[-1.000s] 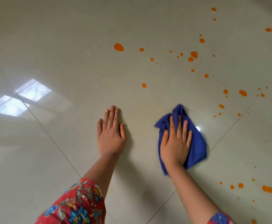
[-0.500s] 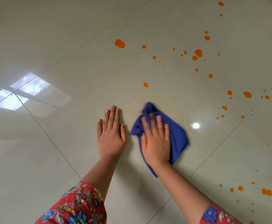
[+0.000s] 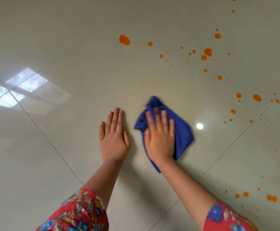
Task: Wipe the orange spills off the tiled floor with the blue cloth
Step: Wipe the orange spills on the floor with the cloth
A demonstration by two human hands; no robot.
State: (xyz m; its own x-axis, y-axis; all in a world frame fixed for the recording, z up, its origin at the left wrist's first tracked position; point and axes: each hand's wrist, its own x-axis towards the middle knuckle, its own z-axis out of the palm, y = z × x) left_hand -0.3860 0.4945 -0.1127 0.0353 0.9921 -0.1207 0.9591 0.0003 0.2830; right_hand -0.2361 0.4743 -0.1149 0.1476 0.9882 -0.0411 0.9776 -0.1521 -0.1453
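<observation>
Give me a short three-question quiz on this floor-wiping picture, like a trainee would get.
1. True or false: the left hand lies flat on the tiled floor, apart from the blue cloth.
2. Which hand presses the cloth? A) left B) right C) both
3. Fill in: most orange spills lie on the person's ____ side of the cloth.
Key: 1 true; 2 B, the right hand; 3 right.
</observation>
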